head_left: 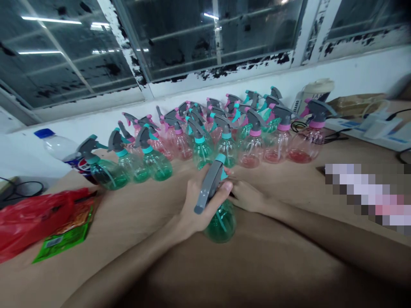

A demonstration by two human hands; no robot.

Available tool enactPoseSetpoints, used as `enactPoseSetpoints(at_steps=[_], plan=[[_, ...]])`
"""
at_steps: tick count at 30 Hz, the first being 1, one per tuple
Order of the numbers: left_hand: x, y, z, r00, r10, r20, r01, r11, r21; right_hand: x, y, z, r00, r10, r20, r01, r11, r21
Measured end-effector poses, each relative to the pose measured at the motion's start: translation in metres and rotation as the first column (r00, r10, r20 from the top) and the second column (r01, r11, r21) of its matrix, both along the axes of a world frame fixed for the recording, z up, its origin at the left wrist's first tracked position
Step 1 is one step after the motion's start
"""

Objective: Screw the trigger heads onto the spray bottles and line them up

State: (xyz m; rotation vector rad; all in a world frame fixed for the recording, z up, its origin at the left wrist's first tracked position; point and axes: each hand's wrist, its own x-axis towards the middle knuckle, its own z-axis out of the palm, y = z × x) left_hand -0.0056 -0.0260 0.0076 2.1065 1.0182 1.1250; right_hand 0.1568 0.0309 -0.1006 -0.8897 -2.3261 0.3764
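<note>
Spill Risk in Close Quarters

At far left, a red plastic bag (35,216) and a green packet (62,242) lie on the wooden table (131,211); either might drag if brushed. Beyond them, a knocked Pepsi bottle (72,153) could topple the neighbouring teal-collared spray bottles (157,166). Centrally, in front of the rows, the left hand (194,209) is wrapped around the neck of a green spray bottle (222,222); uneven pressure could tip it, and a squeezed trigger (224,174) could squirt. The right hand (248,196) is just beside it, fingers partly hidden, so its grip cannot be told. Further right, crowded pink-collared spray bottles (278,145) could fall together, their leaked liquid threatening the power strip (353,127).
</note>
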Motion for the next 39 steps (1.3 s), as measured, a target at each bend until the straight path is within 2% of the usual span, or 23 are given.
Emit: enactPoseSetpoints(at_steps=[3,8,12,19,26,32,39], plan=[[0.001,0.002,-0.004,1.0,-0.018,0.024,0.018,1.0,-0.021,0.0,0.0,-0.001,1.0,-0.002,-0.01,0.002,1.0,-0.004],[0.001,0.002,-0.009,1.0,0.024,0.019,-0.024,0.999,0.028,0.0,0.001,-0.004,1.0,-0.009,0.009,0.009,1.0,-0.029],[0.0,0.002,-0.011,1.0,0.027,0.016,-0.027,0.999,0.016,0.0,0.001,-0.003,1.0,-0.001,0.008,0.001,1.0,-0.027],[0.002,0.0,-0.004,1.0,-0.011,0.019,0.012,0.999,-0.04,0.0,0.002,-0.004,1.0,0.006,0.003,-0.006,1.0,-0.01],[0.004,-0.008,0.003,0.997,0.078,0.001,-0.078,0.996,-0.042,0.0,0.002,-0.006,1.0,-0.006,0.022,0.005,0.999,0.033],[0.004,0.001,-0.002,0.999,-0.027,0.041,0.028,0.999,-0.02,0.0,0.002,-0.004,1.0,0.005,-0.009,-0.005,1.0,0.001],[0.002,0.002,-0.006,1.0,-0.029,0.008,0.029,0.999,-0.032,0.001,0.003,-0.006,1.0,0.002,-0.027,-0.003,1.0,-0.025]])
